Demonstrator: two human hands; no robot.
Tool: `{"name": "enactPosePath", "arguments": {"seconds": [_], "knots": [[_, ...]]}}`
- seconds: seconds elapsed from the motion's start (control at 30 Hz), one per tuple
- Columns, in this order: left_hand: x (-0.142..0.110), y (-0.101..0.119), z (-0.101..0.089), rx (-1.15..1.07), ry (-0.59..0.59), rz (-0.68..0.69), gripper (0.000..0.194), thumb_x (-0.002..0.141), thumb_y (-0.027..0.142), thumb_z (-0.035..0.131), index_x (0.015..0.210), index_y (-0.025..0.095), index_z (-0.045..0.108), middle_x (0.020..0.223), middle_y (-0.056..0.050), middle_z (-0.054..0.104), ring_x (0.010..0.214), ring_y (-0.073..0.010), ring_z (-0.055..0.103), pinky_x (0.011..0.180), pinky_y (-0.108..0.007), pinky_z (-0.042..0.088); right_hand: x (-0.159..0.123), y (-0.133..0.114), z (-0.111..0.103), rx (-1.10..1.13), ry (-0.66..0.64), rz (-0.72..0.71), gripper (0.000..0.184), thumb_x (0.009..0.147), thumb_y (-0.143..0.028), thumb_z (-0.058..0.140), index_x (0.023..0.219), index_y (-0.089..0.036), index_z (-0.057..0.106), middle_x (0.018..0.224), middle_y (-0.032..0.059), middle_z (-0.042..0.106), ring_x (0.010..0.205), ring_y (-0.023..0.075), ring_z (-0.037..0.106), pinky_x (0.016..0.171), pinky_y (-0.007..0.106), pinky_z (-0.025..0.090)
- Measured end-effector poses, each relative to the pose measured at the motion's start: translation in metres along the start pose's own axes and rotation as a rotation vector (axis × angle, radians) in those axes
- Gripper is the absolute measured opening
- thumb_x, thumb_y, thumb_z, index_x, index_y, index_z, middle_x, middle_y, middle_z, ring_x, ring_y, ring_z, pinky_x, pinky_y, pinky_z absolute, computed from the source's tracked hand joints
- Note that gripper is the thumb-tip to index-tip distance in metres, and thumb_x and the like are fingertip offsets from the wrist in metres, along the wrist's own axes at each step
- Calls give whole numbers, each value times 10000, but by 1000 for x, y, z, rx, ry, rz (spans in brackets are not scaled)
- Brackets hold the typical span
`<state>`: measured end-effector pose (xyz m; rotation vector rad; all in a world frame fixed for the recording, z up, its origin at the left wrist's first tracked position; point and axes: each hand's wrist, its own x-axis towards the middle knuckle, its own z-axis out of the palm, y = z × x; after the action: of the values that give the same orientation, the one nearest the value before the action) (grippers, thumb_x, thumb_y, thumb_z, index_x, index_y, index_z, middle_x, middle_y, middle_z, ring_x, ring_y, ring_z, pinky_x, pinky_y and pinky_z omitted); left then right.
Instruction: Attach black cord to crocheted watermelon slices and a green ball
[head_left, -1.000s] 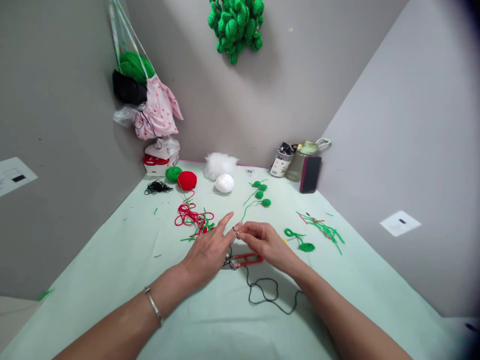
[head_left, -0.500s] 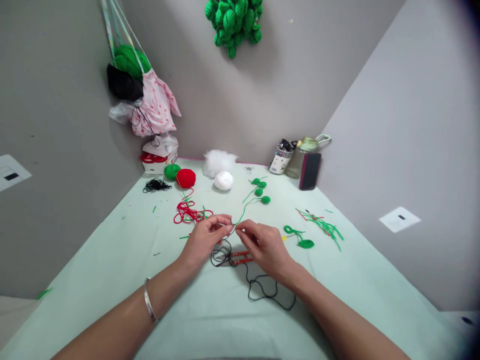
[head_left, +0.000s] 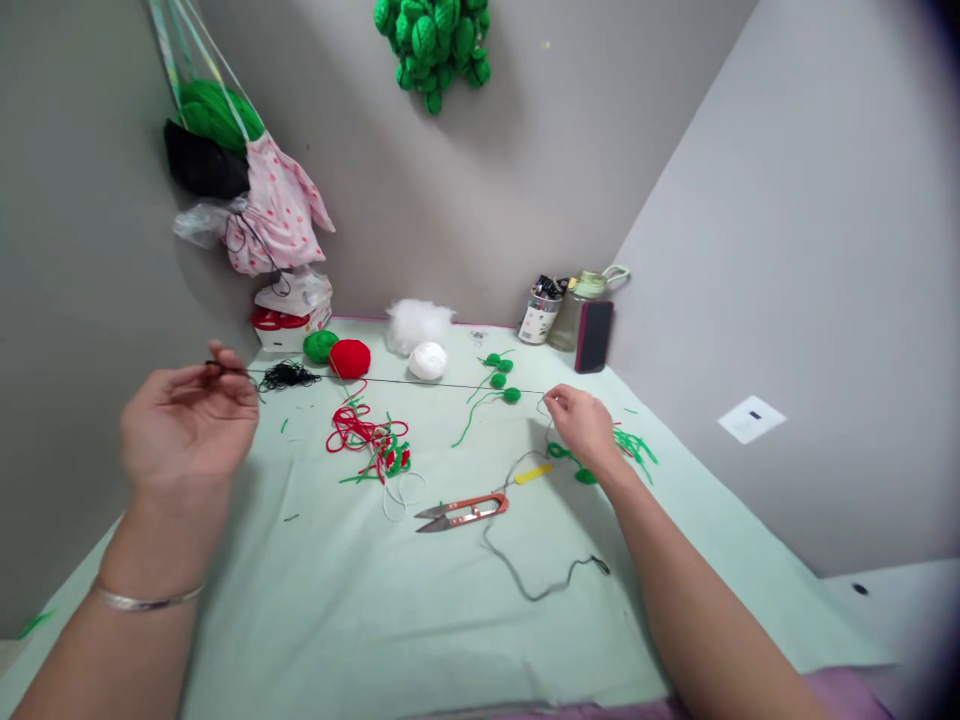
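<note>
A thin black cord (head_left: 382,380) runs nearly straight across the table between my two hands. My left hand (head_left: 191,430), raised at the left with the palm turned up, has its fingers curled round one part of the cord. At the right, my right hand (head_left: 583,425) pinches the cord between thumb and fingertips. From there a slack length drops to the table and curves to a small loop near the front right. Orange-handled thread snips (head_left: 469,512) lie between the hands, close to a yellow handle (head_left: 534,474). Green crocheted pieces (head_left: 586,476) are partly hidden behind my right hand.
Red yarn (head_left: 350,359), green yarn (head_left: 321,347), a white ball (head_left: 427,361) and fluffy stuffing (head_left: 418,325) sit at the back. Small green balls (head_left: 511,395) trail tails. A bottle (head_left: 566,325), pen cup (head_left: 538,318) and phone (head_left: 594,337) stand back right.
My hands have moved from close together to far apart, left hand to the left and up, right hand to the right. The cord between them is now stretched; the snips are uncovered.
</note>
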<state>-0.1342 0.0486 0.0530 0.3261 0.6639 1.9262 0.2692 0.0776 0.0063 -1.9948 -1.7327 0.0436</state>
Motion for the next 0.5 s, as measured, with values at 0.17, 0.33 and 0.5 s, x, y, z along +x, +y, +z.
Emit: {"name": "enactPosePath", "arguments": {"seconds": [0.17, 0.33, 0.5], "knots": [[-19, -31, 5, 263, -217, -119, 61, 743, 108, 596, 711, 157, 581, 728, 9, 640, 458, -12, 415, 395, -123, 335, -21, -32, -6, 137, -150, -150, 194, 865, -313, 539, 826, -220, 705, 582, -19, 597, 538, 126, 491, 555, 239, 335], [-64, -96, 20, 796, -688, -375, 521, 750, 341, 734, 1230, 243, 557, 1194, -80, 627, 486, -21, 472, 472, -205, 406, -56, -74, -11, 484, -394, -372, 167, 859, -316, 602, 787, -192, 688, 615, -16, 571, 569, 111, 458, 557, 238, 360], [-80, -116, 14, 907, -1008, -667, 327, 842, 445, 613, 976, 154, 677, 749, -9, 627, 469, -47, 455, 492, -208, 366, -50, -70, -26, 961, -321, -281, 112, 786, -260, 693, 716, -178, 660, 798, 24, 632, 704, 121, 547, 620, 238, 442]]}}
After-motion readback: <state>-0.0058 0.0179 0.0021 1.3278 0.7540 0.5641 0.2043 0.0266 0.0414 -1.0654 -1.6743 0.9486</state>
